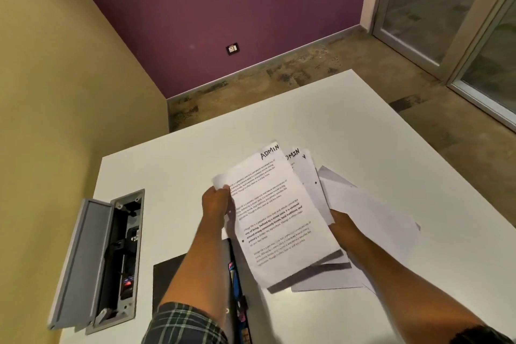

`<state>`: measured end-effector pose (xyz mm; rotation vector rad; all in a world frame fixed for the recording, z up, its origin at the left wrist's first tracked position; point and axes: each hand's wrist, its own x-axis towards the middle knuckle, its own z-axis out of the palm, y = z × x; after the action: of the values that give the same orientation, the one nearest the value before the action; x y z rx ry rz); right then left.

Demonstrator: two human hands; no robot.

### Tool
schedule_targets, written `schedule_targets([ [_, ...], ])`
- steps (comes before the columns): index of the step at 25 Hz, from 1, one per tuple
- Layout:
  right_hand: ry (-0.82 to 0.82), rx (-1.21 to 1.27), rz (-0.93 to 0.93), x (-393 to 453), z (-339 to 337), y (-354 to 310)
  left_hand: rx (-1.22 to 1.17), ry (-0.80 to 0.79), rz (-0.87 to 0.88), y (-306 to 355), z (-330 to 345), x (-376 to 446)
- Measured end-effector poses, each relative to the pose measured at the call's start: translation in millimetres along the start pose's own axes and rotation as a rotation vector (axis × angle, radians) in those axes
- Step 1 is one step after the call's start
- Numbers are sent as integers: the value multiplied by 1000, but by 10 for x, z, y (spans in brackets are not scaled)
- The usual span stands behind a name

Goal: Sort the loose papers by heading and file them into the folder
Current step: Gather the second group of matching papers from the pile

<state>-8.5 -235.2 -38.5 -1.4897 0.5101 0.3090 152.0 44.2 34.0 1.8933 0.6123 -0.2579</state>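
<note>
Above the white worktop point(349, 120), the left hand point(215, 202) pinches the left edge of the top paper point(276, 212), the right hand point(344, 227) grasps the sheets beneath, and their "ADMIN" headings point away, slightly rightwards.

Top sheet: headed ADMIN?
Yes, the top sheet, pinched by the left hand, has ADMIN handwritten at its upper corner.

head cam | 1 view | looks forward-down, close over white table point(173, 165) | purple wall point(223, 8) beyond
</note>
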Motion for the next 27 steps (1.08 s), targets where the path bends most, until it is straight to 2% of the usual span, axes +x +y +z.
schedule_targets([
  [2,-27,8,19,-29,30,-13,57,-56,28,-138,223,-67],
  [5,-79,66,69,-6,34,1,104,-31,64,-246,429,-145],
  [8,-49,336,144,80,26,-4,76,48,47,-225,533,-170],
  [9,-65,330,127,105,27,-29,48,77,40,-201,555,-165],
  [11,-127,136,73,157,77,-74,-17,134,38,-139,594,-124],
  [12,-108,33,47,206,112,-77,-37,150,45,-113,612,-85],
  [16,177,-254,2,435,169,9,98,104,98,-17,625,109],
  [19,421,-589,-4,466,170,142,312,52,187,-27,563,326],
  [21,614,-881,-99,509,210,214,484,21,226,-67,506,493],
  [23,674,-1092,-184,543,277,253,651,10,286,-126,484,650],
  [27,817,-1125,-274,545,327,426,818,10,343,-140,530,930],
])
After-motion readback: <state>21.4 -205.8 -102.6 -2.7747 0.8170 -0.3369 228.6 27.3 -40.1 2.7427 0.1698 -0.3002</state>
